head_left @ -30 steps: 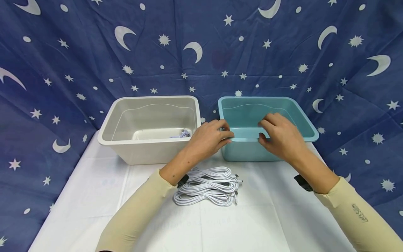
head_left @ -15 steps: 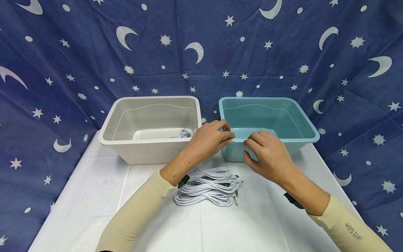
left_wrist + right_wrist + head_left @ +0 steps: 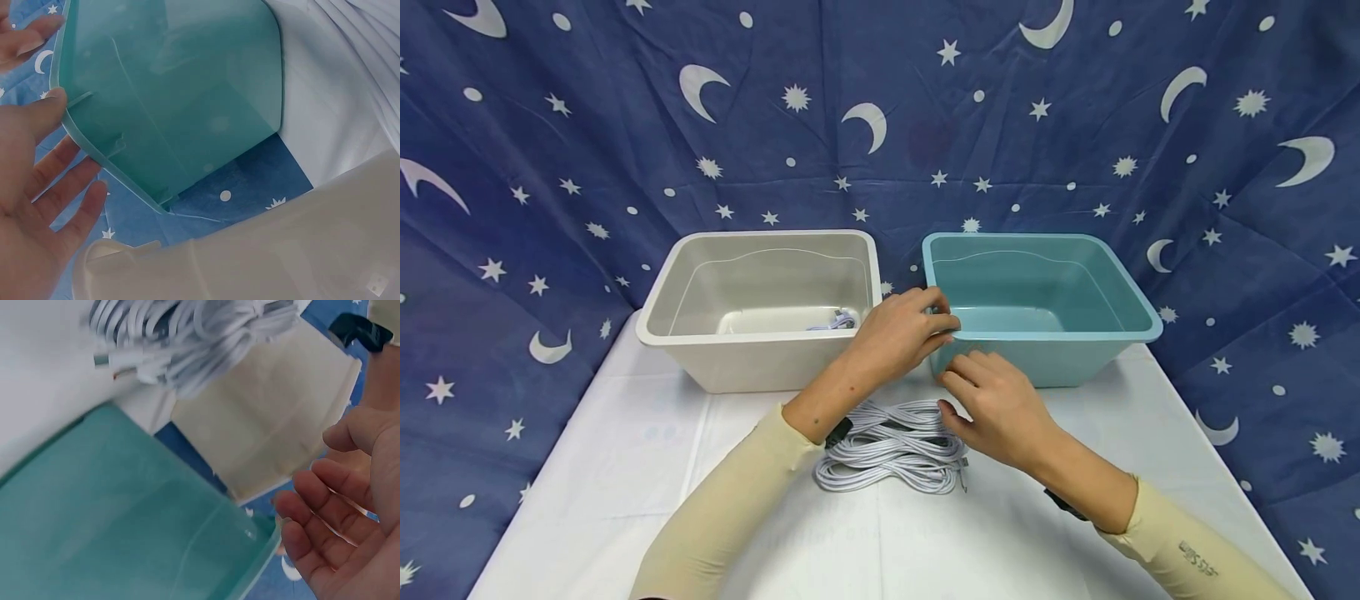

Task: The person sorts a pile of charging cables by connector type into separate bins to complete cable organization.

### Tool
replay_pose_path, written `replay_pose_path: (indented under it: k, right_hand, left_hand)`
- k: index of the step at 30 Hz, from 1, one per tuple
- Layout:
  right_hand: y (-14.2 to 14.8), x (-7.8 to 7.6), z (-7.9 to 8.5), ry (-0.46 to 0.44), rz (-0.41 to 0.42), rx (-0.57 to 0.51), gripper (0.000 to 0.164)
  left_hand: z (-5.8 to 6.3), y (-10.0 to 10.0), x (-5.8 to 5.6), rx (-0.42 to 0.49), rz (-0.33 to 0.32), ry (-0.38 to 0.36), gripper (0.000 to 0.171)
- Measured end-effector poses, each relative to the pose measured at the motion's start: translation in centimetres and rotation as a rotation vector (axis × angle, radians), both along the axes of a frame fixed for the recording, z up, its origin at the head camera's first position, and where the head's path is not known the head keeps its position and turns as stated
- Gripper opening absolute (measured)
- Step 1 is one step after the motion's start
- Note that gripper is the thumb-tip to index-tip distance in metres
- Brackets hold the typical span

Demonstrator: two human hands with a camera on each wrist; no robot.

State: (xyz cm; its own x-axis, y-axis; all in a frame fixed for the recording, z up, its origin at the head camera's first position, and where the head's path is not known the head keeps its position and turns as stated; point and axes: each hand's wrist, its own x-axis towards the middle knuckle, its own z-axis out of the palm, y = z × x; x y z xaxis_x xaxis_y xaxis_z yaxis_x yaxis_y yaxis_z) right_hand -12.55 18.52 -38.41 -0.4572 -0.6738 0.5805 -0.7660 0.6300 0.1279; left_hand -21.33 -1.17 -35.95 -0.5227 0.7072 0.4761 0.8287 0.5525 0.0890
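My left hand (image 3: 901, 329) holds the front left corner of the teal bin (image 3: 1097, 337). In the left wrist view the thumb (image 3: 50, 112) lies over the outside of the rim, while other fingers pass behind it. My right hand (image 3: 1000, 412) hovers with loosely bent fingers in front of the bin, overlapping the right end of the white coiled cables (image 3: 887, 462). Nothing shows between its fingers (image 3: 337, 506) in the right wrist view. Several coils lie in a row on the table, their plugs mostly hidden behind the right hand.
A light grey bin (image 3: 760, 362) stands left of the teal one, with a small coiled cable (image 3: 835, 321) inside at its right end. Both bins stand on a white-covered table (image 3: 625, 467) against a blue star-and-moon curtain (image 3: 760, 100).
My right hand has come out of the teal bin, over its front rim, and moved left and nearer to me, toward the cables. My left hand stays at the corner.
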Motion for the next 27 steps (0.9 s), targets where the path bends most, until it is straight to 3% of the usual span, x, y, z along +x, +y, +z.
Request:
replay_pose_path:
  k: [12,27]
  right_hand:
    - [-2.7,-0.1,-2.8,-0.078,0.016,0.055,0.021]
    - [-5.1,-2.4,-4.6,-0.265,0.031,0.107,0.024]
  left_hand:
    - [-0.1,0.0,0.0,-0.004,0.013,-0.010,0.020]
    - [0.0,0.1,0.0,0.017,0.007,-0.058,0.020]
